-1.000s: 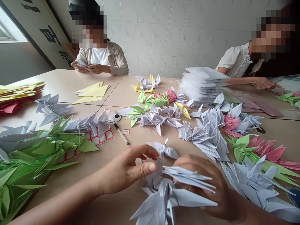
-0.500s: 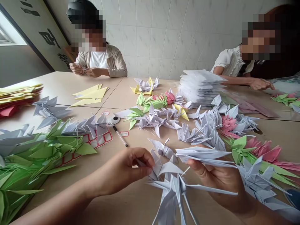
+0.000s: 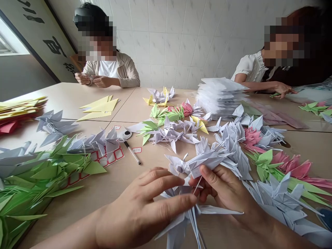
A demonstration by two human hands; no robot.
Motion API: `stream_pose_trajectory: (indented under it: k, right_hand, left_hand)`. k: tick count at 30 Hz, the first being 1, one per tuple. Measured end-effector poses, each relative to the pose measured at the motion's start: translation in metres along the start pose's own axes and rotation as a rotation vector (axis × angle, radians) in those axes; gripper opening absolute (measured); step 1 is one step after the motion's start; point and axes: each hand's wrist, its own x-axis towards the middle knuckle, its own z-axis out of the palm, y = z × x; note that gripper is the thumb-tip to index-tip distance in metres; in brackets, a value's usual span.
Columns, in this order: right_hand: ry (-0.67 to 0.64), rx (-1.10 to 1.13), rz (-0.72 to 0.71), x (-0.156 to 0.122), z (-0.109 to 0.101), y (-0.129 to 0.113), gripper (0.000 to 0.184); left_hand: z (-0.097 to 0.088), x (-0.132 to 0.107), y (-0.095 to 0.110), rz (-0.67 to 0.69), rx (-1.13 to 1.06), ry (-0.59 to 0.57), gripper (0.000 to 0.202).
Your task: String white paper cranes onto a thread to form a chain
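- My right hand (image 3: 228, 190) pinches one pale folded bundle (image 3: 211, 159), layers uncountable, between thumb and fingers; its long axis runs sideways, slanting away to the right.
- My left hand (image 3: 155, 204) reaches over one pale paper crane (image 3: 178, 230); whether it grips, I cannot tell. One wing (image 3: 220, 210) points right, below my right hand.
- Just beyond my hands, on the surface (image 3: 150, 157): one smaller crane (image 3: 178, 164).
- Farther ahead: one pen (image 3: 132, 153), one white stack (image 3: 220, 97), two seated people (image 3: 111, 69).

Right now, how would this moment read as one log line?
left hand: over white paper crane | right hand: gripping folded white paper | pen: lying on table
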Motion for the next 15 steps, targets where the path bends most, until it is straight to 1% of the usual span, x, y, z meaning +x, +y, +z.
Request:
stream_pose_trajectory:
  k: [2,4,5,7,9,12,14,15]
  right_hand:
    - [-0.016,0.044,0.08,0.0,0.002,0.0,0.043]
    - [-0.035,0.057,0.136,-0.001,0.004,0.0,0.045]
    - [-0.035,0.044,0.138,-0.002,0.004,0.001,0.045]
    - [-0.042,-0.025,0.098,-0.003,0.005,0.002,0.043]
    - [-0.063,-0.121,0.047,-0.004,0.005,0.004,0.044]
    - [-0.104,-0.203,0.022,-0.004,0.005,0.006,0.048]
    - [-0.131,-0.24,0.009,-0.004,0.006,0.004,0.048]
    - [-0.151,-0.246,0.006,-0.004,0.007,0.003,0.048]
  left_hand:
    - [-0.007,0.004,0.005,0.033,-0.012,-0.077,0.054]
    - [-0.012,0.008,0.01,0.03,-0.019,-0.167,0.045]
    - [-0.015,0.01,0.012,0.008,-0.032,-0.199,0.043]
    - [-0.018,0.013,0.016,-0.053,-0.079,-0.225,0.042]
    - [-0.018,0.014,0.018,-0.097,-0.128,-0.205,0.041]
    - [-0.014,0.014,0.018,-0.119,-0.262,-0.151,0.033]
    - [-0.008,0.013,0.017,-0.164,-0.406,-0.071,0.025]
    - [-0.005,0.012,0.016,-0.219,-0.482,-0.013,0.021]
